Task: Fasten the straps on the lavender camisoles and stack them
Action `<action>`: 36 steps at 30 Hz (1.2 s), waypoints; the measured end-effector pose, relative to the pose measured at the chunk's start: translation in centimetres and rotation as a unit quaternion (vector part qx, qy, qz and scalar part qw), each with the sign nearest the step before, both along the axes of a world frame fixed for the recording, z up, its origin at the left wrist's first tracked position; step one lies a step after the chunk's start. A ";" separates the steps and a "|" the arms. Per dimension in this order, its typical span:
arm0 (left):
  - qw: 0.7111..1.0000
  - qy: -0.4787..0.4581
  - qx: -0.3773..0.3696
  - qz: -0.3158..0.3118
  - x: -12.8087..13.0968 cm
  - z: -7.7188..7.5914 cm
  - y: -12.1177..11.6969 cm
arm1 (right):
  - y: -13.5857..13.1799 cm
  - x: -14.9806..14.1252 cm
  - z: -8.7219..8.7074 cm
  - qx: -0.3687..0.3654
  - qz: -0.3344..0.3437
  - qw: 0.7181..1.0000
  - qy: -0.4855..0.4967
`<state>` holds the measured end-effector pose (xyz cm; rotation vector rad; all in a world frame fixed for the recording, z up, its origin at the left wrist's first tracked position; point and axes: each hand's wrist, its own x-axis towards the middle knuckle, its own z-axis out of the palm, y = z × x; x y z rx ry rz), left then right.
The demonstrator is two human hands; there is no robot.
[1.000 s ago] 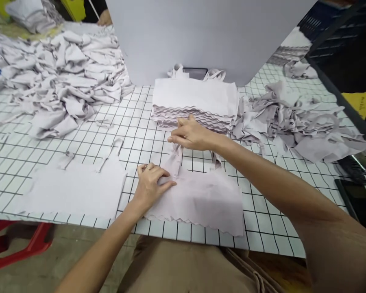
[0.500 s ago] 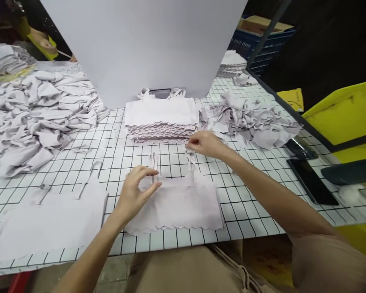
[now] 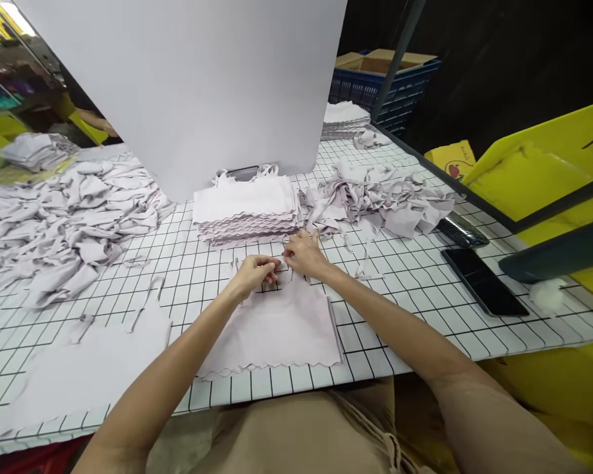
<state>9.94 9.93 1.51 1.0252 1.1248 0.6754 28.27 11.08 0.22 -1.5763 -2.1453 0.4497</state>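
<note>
Pale strapped garment point(image 3: 277, 336): mostly flat, near front edge of gridded table point(image 3: 410, 273), presumably for easy reach. Left hand point(image 3: 254, 273): narrow, at garment's top; grip unclear. Right hand point(image 3: 304, 253): apparently pinching garment's upper part, likely for control. Stack point(image 3: 244, 201): just beyond, limiting forward room. Open grid: rightward, toward phone point(image 3: 484, 283).

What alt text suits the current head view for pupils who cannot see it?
A person's left hand and right hand nearly meet at the far edge of pale cloth on a gridded table. Beyond lies a stack between crumpled heaps.
</note>
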 end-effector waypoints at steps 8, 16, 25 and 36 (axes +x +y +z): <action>0.988 -0.131 -0.058 0.062 2.6 0.2 -1.0 | -2.8 0.4 0.3 0.076 -0.017 0.981 0.177; 0.968 -0.206 -0.012 0.143 3.6 1.8 0.0 | -6.4 1.0 -0.7 0.163 0.000 0.973 0.165; 0.974 -0.137 0.138 0.115 2.1 4.8 -1.1 | -7.1 2.1 -0.1 0.216 0.020 0.958 0.185; 0.889 0.060 0.454 0.008 1.5 4.5 -4.8 | -7.4 -0.1 4.6 0.310 0.063 0.900 0.299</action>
